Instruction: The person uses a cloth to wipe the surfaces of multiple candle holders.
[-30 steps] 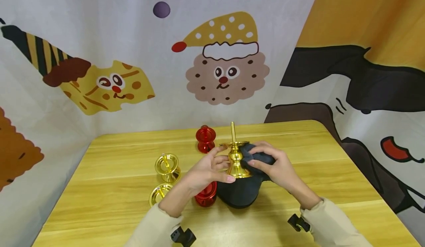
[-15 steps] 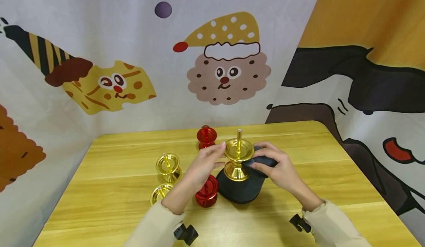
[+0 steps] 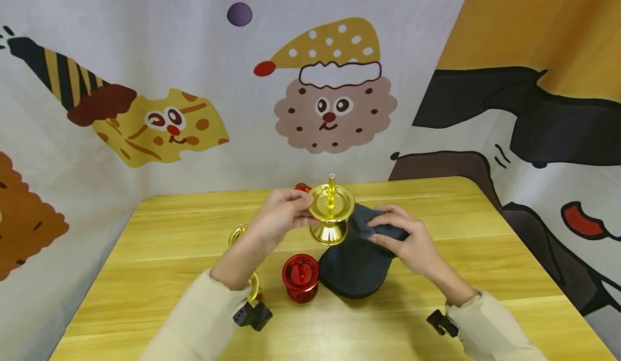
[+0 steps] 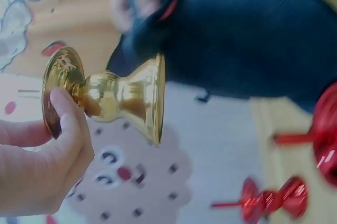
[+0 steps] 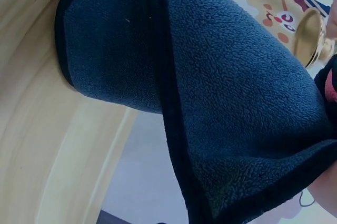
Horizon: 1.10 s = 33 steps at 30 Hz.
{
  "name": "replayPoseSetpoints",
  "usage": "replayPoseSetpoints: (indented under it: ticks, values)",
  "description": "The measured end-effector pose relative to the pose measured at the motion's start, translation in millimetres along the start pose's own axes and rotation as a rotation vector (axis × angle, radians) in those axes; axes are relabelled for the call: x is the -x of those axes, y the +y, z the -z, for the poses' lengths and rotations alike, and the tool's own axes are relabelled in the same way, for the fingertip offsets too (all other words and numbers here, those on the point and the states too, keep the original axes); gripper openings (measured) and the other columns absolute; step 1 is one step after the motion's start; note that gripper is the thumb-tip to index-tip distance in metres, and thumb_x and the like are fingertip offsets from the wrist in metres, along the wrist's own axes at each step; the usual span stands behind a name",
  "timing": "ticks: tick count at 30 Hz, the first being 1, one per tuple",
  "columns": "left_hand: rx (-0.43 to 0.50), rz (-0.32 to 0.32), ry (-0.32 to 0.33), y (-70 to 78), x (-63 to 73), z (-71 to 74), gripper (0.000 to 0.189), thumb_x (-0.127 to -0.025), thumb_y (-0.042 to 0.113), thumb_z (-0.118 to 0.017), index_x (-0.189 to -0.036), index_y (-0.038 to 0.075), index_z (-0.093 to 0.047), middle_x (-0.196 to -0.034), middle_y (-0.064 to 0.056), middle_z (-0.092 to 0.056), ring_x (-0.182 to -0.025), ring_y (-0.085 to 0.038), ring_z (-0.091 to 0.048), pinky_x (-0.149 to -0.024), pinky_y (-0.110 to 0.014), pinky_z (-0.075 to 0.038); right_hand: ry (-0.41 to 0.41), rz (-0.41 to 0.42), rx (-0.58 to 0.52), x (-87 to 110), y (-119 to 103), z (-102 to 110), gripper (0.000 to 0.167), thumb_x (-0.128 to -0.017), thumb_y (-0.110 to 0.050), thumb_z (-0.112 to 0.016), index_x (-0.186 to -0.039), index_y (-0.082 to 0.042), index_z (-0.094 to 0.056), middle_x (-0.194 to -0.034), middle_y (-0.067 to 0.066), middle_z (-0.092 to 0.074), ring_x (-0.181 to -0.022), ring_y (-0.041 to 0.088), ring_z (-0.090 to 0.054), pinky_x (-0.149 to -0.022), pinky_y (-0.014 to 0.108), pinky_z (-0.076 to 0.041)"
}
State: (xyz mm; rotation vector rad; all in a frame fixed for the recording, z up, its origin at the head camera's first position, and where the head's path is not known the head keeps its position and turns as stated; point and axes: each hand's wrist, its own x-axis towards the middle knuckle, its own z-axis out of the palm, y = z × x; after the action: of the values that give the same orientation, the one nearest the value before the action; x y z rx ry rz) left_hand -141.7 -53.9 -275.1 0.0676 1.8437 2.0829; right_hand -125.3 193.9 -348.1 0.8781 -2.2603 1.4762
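My left hand (image 3: 274,218) pinches the rim of the upper dish of a gold candle holder (image 3: 330,231), raised above the table. The holder stands upright with its spike pointing up; in the left wrist view the thumb and fingers lie on either side of the gold candle holder's dish (image 4: 62,69). In my right hand (image 3: 409,237) a dark blue plush cloth (image 3: 356,269) with a black edge is bunched, its lower part hanging down to the table. The right wrist view shows that cloth (image 5: 237,77) up close, covering most of the fingers.
A red candle holder (image 3: 301,280) stands left of the cloth. Another red one (image 3: 303,187) is mostly hidden behind the left hand. Two gold candle holders, one behind (image 3: 236,235) and one nearer (image 3: 254,285), are partly covered by the left forearm. A printed curtain (image 3: 194,37) hangs behind the table.
My left hand has shifted from the holder's base to its dish rim and carried it up and left, away from the cloth. The right hand stays nearly in place with the cloth.
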Motion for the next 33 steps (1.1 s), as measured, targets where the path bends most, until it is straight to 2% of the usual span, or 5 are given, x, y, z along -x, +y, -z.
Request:
replayPoseSetpoints:
  ticks: [8, 14, 19, 23, 33]
  values:
    - [-0.085, -0.098, 0.043, 37.9, 14.6, 47.2, 0.029, -0.095, 0.001, -0.043, -0.113, -0.021, -0.043, -0.093, -0.014, -0.055, -0.077, -0.013, -0.058, -0.079, -0.024, -0.052, -0.032, -0.045, 0.021, 4.1, 5, 10, 0.029, -0.072, 0.011, -0.069, -0.095, -0.006, -0.068, -0.112, 0.014, -0.055, -0.103, 0.010, -0.051, -0.079, 0.014, -0.047]
    - [-0.084, -0.127, 0.094, 43.9, 21.1, 92.3, 0.031, -0.096, 0.006, -0.045, -0.114, -0.019, -0.042, -0.090, -0.007, -0.057, -0.079, -0.011, -0.059, -0.079, -0.021, -0.051, -0.029, -0.057, 0.057, 7.9, 6, 17, 0.029, -0.072, 0.012, -0.069, -0.095, -0.006, -0.068, -0.112, 0.013, -0.055, -0.104, 0.009, -0.050, -0.082, 0.013, -0.045]
    - [-0.081, -0.110, 0.162, 26.1, 17.2, 132.2, 0.028, -0.097, 0.009, -0.043, -0.111, -0.015, -0.043, -0.093, -0.007, -0.053, -0.080, -0.009, -0.057, -0.079, -0.019, -0.051, -0.020, -0.076, 0.092, 11.4, 8, 21, 0.028, -0.072, 0.011, -0.070, -0.094, -0.006, -0.068, -0.112, 0.013, -0.055, -0.104, 0.007, -0.049, -0.083, 0.011, -0.043]
    - [-0.087, -0.078, 0.219, 4.8, 11.5, 156.3, 0.027, -0.097, 0.009, -0.040, -0.112, -0.014, -0.042, -0.097, -0.008, -0.049, -0.080, -0.008, -0.056, -0.077, -0.017, -0.051, -0.025, -0.099, 0.109, 14.0, 9, 25, 0.027, -0.073, 0.009, -0.070, -0.095, -0.006, -0.068, -0.113, 0.012, -0.055, -0.105, 0.006, -0.048, -0.083, 0.010, -0.042]
    - [-0.024, 0.030, 0.322, -49.4, -5.7, 190.6, 0.028, -0.098, 0.011, -0.038, -0.117, -0.010, -0.041, -0.096, -0.004, -0.049, -0.079, -0.006, -0.055, -0.081, -0.020, -0.050, -0.050, -0.124, 0.141, 18.9, 15, 30, 0.025, -0.075, 0.004, -0.071, -0.096, -0.009, -0.068, -0.110, 0.009, -0.056, -0.099, 0.006, -0.051, -0.076, 0.013, -0.047]
